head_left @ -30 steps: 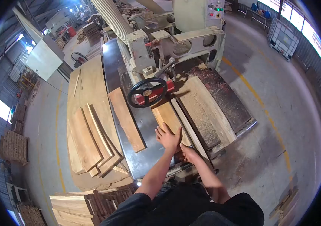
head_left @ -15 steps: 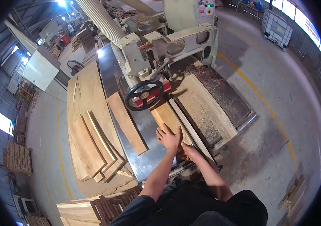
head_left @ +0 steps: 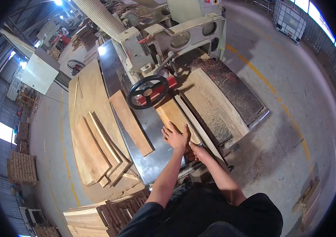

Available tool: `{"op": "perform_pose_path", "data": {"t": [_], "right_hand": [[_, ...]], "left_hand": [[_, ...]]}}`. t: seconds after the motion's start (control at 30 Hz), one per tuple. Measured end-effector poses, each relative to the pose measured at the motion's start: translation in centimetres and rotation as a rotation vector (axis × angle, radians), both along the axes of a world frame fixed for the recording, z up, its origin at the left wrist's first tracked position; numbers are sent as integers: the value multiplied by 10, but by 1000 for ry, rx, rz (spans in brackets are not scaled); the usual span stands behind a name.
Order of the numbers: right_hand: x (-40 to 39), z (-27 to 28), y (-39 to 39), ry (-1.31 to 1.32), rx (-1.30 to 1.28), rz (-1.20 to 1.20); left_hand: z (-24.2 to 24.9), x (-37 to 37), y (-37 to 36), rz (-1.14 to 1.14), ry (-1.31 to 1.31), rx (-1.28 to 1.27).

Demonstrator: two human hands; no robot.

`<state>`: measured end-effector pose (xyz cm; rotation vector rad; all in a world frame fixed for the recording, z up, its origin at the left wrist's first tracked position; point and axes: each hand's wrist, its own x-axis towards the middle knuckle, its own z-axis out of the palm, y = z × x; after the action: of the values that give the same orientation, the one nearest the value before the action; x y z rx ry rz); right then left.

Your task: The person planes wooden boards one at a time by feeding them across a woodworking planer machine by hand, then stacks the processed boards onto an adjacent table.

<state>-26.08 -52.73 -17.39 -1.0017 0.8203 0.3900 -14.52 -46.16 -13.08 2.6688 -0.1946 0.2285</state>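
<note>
While the board [head_left: 170,112] lies lengthwise beneath the left hand [head_left: 175,137], its far end is directed toward the machine [head_left: 136,43], and a step of steadying and guiding seems to be in hand. The board is covered by the left palm with fingers spread, so nothing is clasped by that hand; pressure appears to be applied from above. At the near end, the right hand [head_left: 199,153] is placed with its fingers bent, partly hidden under its own thumb side; whether the wood is firmly pinched there cannot be told.

From this hold, a forward move would call for an even push from the near end and light pressure on top, with the board aligned to the pale strip [head_left: 199,128] just to its right. Fingers would best be placed well short of the red guard [head_left: 172,82], which is seen ahead of the left hand, beside the black handwheel [head_left: 147,92]. A sideways twist might be caused by uneven pressure.

Farther right of the hands, sawdust [head_left: 208,103] is strewn beyond the strip. To the left of the hold, a loose board [head_left: 130,122] is laid on the steel table [head_left: 147,168], apart from both hands. Farther left, more boards [head_left: 93,150] are rested on a plywood surface [head_left: 91,91]. Beyond the grip and above the machine, a ribbed hose [head_left: 99,15] is seen.
</note>
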Motion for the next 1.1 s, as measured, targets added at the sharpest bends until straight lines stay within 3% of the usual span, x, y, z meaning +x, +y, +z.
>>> {"op": "perform_pose_path", "data": {"t": [1.1], "right_hand": [[0,14,-2,-14,5,54]], "left_hand": [[1,1,0,22,-22,-15]]}}
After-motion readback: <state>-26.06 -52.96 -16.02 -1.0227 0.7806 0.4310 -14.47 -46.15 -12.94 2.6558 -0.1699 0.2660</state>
